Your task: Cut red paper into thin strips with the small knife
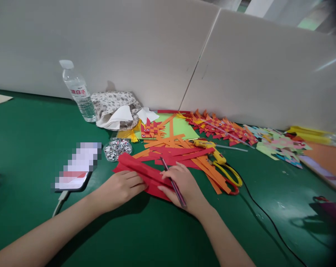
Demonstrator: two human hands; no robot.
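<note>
Centrally, folded red paper (149, 171), long axis slanting from far left to near right. Left hand (126, 188), fingers bunched, touches near side, pinch unclear; right hand (183, 186), gripping pencil (179, 194), meets right end.

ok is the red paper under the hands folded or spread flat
Folded, at least partly: a long crease runs along the red paper, its far side raised as a flap.

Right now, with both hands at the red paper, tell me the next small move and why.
Probably press the red paper flatter with the left hand: its folded strip looks raised, and the right hand also holds a pencil.
</note>
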